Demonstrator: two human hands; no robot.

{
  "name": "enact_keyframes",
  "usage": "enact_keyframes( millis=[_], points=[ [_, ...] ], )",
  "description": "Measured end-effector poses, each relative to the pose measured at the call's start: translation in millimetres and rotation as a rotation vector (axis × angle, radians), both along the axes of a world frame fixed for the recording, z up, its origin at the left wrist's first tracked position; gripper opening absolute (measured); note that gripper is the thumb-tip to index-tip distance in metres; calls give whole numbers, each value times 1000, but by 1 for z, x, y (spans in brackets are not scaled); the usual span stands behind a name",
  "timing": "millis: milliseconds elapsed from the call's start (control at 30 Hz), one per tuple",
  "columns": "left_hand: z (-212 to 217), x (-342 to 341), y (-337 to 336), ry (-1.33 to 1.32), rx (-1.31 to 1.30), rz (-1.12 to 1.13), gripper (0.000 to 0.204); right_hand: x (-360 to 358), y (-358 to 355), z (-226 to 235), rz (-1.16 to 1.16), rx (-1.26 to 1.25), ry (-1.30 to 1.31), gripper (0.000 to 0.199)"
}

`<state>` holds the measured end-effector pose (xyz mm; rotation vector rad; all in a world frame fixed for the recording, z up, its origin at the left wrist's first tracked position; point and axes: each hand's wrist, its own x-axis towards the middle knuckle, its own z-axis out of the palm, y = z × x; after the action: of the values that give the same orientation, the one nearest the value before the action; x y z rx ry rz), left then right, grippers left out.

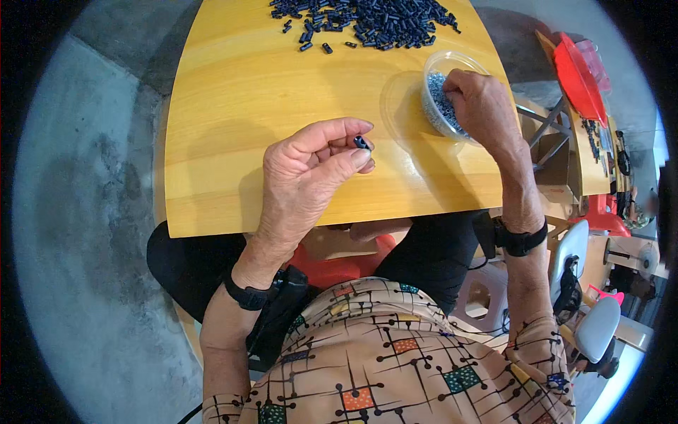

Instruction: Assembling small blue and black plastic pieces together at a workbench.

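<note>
My left hand (pixel 311 166) hovers above the yellow table, pinching a small dark tubular piece (pixel 361 143) between thumb and fingers. Over to the right, my right hand (pixel 484 109) reaches into a round clear plastic tub (pixel 428 109) full of tiny silvery metal parts (pixel 442 106). Its fingertips are closed down among those parts, and whatever they grip is hidden. At the table's far side lies a big loose heap of dark tubular pieces (pixel 395 21), similar to the one in my left hand.
A few stray dark pieces (pixel 327 48) lie in front of the heap. The near edge of the table (pixel 212 230) runs just above my legs. Off to the right stand a second table with a red basin (pixel 575 78), a cardboard box (pixel 554 159) and grey-topped seats (pixel 597 326).
</note>
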<state>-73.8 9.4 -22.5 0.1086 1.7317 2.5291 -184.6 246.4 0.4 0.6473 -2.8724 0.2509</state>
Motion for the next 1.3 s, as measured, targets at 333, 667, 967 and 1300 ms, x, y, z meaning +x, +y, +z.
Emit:
enact_keyframes(
  millis=[333, 667, 967, 1300],
  points=[
    [4, 0, 5, -4, -92, -23, 21, -3, 7, 0, 122, -10, 34, 9],
    [-3, -3, 2, -59, 32, -35, 17, 0, 21, 15, -103, -525, -327, 4],
    [-8, -8, -1, -194, 333, -128, 18, 7, 17, 23, -134, -888, -516, 8],
    [-8, -7, -7, -218, 374, -114, 19, 38, -5, 30, 30, -1406, -754, 8]
  ],
)
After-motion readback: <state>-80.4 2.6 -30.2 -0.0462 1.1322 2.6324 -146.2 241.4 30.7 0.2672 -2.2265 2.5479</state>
